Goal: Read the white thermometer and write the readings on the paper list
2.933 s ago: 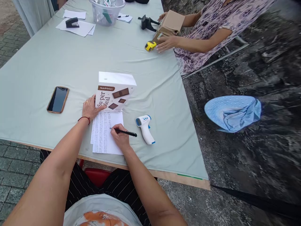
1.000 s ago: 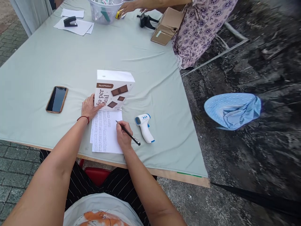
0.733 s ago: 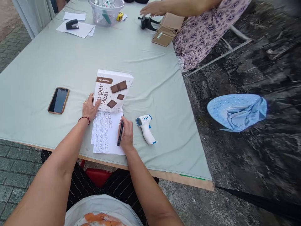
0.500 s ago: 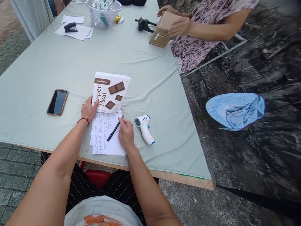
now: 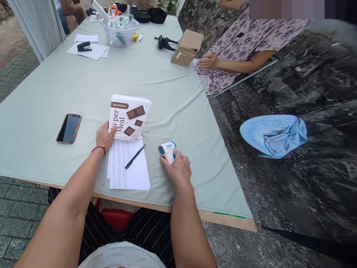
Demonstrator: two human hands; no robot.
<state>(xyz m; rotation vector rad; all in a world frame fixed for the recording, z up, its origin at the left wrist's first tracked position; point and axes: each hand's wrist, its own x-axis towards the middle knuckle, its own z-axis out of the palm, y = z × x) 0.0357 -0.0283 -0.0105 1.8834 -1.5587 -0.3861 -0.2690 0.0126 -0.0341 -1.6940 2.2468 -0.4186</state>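
My left hand (image 5: 105, 136) grips the box (image 5: 129, 116) at the papers' (image 5: 141, 176) far end; my right hand (image 5: 180, 169) wraps around the thermometer (image 5: 167, 149) just right of them. Bumping the papers could roll the loose pen (image 5: 135, 156) away.

White box (image 5: 131, 121): left hand (image 5: 106, 136) blocked its left | pen (image 5: 135, 156) lay nearside | right hand (image 5: 179, 168), thermometer (image 5: 167, 149) obstructed near-right | tablecloth (image 5: 131, 74) beyond lay open

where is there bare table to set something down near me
Broad bare cloth lies beyond the white box, as far as the stapler and the carton; more lies left of the phone, and right of the right hand. Crowded: around the written sheets, pen and thermometer, and the far end by the tub.
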